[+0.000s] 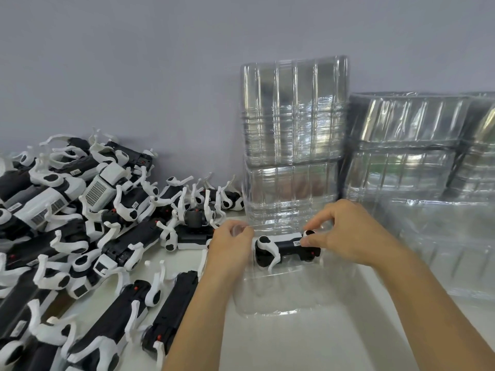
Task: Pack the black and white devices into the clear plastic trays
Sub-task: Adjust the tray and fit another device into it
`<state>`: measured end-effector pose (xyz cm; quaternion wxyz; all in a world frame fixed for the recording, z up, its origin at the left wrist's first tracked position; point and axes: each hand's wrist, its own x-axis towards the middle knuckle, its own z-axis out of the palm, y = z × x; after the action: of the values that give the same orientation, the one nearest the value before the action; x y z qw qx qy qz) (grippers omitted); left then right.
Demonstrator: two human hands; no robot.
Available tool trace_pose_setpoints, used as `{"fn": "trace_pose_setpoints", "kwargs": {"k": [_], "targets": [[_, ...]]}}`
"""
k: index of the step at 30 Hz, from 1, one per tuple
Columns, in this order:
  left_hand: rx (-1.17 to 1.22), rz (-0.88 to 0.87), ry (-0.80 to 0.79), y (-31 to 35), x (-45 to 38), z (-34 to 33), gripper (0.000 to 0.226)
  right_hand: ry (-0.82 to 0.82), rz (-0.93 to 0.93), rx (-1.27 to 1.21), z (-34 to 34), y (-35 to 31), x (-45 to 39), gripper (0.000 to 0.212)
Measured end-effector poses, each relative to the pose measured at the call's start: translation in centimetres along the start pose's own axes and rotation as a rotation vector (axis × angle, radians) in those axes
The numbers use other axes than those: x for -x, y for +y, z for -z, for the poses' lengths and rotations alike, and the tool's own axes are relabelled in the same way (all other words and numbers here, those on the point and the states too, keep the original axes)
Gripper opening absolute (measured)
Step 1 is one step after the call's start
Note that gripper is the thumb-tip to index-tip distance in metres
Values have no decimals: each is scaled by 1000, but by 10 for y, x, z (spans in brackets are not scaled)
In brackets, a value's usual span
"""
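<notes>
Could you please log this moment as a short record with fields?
tray in use: clear tray on the table, before the person
device: one black and white device at the tray's far end
left hand: pinches the tray's far edge
right hand: pinches the device's right end
unpacked devices: heap at left
spare trays: stacked behind

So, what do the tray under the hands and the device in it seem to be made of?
The tray looks like thin clear plastic, glossy: the table shows through it and its ridges catch light. The device seems to be hard molded plastic, a black body with white parts, mostly matte; its exact finish is hard to tell from here.
</notes>
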<state>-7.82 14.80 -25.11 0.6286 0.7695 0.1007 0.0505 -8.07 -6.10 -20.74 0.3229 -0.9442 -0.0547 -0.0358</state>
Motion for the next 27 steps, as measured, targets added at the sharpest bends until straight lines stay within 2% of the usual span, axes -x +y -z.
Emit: {"fn": "trace_pose_setpoints", "kwargs": {"k": [3, 6, 11, 13, 15, 18, 20, 23, 25, 27], "targets": [[-16, -4, 2, 1, 0, 0, 11, 24, 104, -38, -4, -10, 0, 29], [-28, -13, 1, 1, 0, 0, 10, -77, 197, -55, -16, -23, 1, 34], [-47, -12, -1, 3, -1, 1, 9, -83, 169, 37, -29, -28, -1, 40], [-59, -15, -3, 3, -1, 2, 10, -64, 186, 15, -26, -24, -1, 36], [-113, -29, -24, 5, -1, 4, 16, -1, 205, -66, -22, -20, -2, 22], [-292, -172, -79, 7, 1, 6, 35, 151, 173, -117, -15, -9, -4, 3], [-365, -342, -68, 12, 4, 8, 36, 190, 133, -80, -14, 1, -7, 8], [-451, -552, -98, 23, 10, 8, 35, 165, 83, -53, -17, 10, -10, 15], [-527, -616, -194, 31, 15, 6, 32, 166, 75, -52, -21, 10, -11, 18], [-631, -575, -324, 38, 21, 2, 43, 180, 82, -51, -22, 10, -12, 20]]}}
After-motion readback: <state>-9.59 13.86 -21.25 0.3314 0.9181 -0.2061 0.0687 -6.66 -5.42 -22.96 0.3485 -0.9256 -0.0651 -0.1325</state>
